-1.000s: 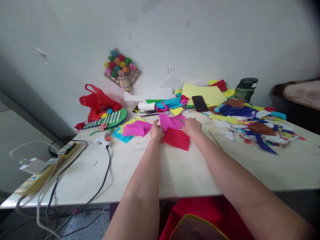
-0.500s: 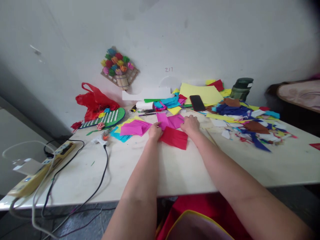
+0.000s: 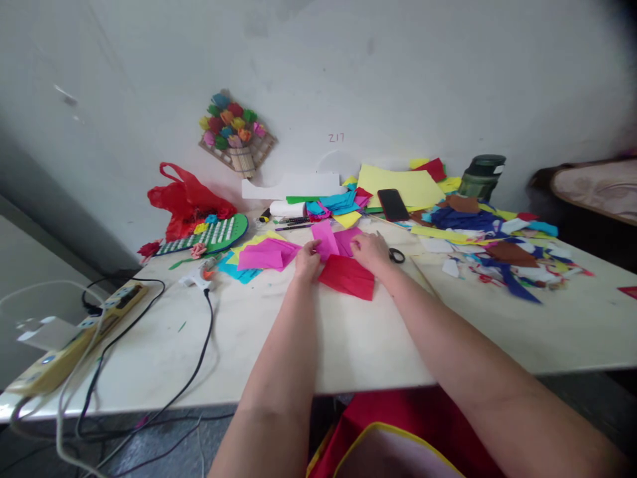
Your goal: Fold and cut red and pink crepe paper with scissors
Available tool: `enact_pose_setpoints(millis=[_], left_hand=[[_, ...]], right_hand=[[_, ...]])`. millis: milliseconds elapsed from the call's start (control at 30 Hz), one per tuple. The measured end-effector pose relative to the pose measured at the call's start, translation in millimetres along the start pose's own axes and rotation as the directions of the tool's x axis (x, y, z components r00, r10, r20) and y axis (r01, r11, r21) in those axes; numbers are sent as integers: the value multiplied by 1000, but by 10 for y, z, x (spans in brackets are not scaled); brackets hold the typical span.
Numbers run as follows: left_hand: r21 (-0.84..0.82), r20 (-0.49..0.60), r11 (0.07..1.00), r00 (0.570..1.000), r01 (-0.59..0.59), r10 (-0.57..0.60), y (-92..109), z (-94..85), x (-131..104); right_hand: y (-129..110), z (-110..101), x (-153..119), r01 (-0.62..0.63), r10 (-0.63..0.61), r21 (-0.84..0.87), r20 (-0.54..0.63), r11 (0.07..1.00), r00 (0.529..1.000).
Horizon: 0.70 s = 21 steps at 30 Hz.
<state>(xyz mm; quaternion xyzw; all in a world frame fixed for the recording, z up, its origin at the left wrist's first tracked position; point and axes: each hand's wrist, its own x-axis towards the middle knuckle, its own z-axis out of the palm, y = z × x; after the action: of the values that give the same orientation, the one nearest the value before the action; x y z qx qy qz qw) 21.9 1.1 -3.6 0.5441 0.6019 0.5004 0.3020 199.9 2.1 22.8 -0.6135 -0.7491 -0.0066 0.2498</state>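
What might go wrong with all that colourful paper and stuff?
The pink paper between the left hand and right hand looks thin, so it might tear. The black loop, perhaps a scissors handle, sits beside the right wrist and could get bumped. The glue gun might get dragged if someone snags its cord.

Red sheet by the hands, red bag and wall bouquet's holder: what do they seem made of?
Red sheet: probably matte paper, perhaps crepe or tissue; it looks thin and faintly creased. Red bag: likely thin plastic film, slightly glossy, with crumpled folds and a looped handle. Bouquet holder: apparently bamboo or wood, dull-finished; pale sticks stand bundled side by side.
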Motion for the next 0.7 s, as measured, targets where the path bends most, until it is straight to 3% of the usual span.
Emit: enact_pose_setpoints(millis=[100,200,333,467,600,700], left_hand=[[-136,6,990,999,-34,35,22,16,-17],[-198,9,979,999,-47,50,43,25,-36],[-281,54,960,998,-22,39,69,36,-70],[-358,84,930,995,80,-53,119,26,-84],[-456,46,870,981,189,-189,177,-25,-71],[-520,69,824,973,224,-221,199,-62,-80]], right_hand=[[-78,131,21,15,-27,205,57,979,998],[-144,210,48,25,-45,288,62,957,997],[-247,246,81,-19,1,275,65,961,998],[-321,223,106,-41,38,242,16,969,999],[-372,145,138,-11,17,160,-35,987,999],[-463,105,152,48,-41,111,-66,993,997]])
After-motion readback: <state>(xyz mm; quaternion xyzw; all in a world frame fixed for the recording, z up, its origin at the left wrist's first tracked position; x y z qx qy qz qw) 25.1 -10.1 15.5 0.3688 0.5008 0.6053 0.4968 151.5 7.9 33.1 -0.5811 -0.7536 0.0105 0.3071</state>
